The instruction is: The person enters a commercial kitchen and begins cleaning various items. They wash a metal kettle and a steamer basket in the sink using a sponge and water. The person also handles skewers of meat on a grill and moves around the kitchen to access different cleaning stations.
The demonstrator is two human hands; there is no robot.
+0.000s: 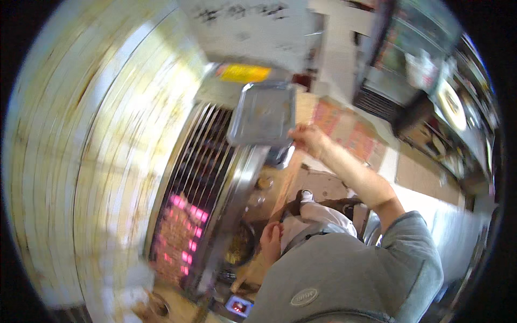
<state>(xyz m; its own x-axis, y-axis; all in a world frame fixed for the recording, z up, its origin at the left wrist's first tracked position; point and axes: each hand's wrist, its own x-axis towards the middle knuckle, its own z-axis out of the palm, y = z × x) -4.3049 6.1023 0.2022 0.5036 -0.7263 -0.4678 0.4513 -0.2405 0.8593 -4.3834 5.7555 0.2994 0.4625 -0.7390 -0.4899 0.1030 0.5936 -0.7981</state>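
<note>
My right hand (307, 139) reaches forward and pinches the near right corner of a rectangular metal tray (264, 115). The tray sits over the far end of a long grill (208, 157), and its bottom shows no food that I can make out. Close to my waist, my left hand (271, 241) hangs with its fingers curled; blur hides whether anything is in it. Small pieces of food (173, 238), likely skewered meat, cover the near part of the grill, with pink-glowing heat around them. Bare bars cross the grill's far part.
A wooden counter (288, 189) runs beside the grill and carries a dark round bowl or pan (241, 244). A stained panelled wall (101, 133) borders the grill's left. Flattened cardboard (347, 129) covers the floor. A glass-doored cabinet (408, 52) and loaded shelving (464, 121) stand to the right.
</note>
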